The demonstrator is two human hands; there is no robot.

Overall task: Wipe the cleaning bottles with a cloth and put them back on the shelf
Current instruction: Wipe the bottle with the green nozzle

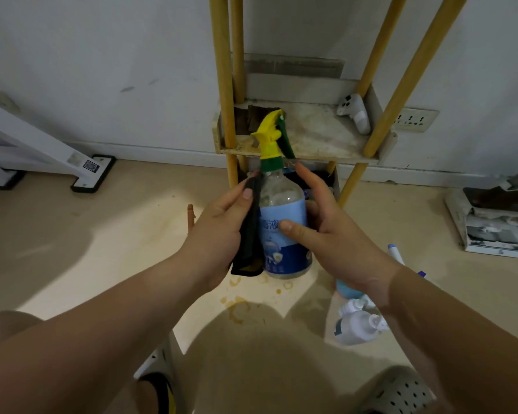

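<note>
A clear spray bottle [281, 210] with a blue label and a yellow-green trigger head is held upright in front of me, above the floor. My right hand [335, 234] grips its right side, thumb across the label. My left hand [222, 231] holds a dark cloth [250, 234] against the bottle's left side. Beyond stands the shelf [308, 144] with yellow poles; its middle board is stained. Several other cleaning bottles [359, 321] lie on the floor at my lower right, partly hidden by my right forearm.
A white game controller [355, 113] lies on the shelf board at the right. A wall socket [414, 119] is behind the shelf. A white frame foot [93, 174] stands at left, and a dirty box [497, 222] at right. The floor under the bottle carries stain rings [240, 309].
</note>
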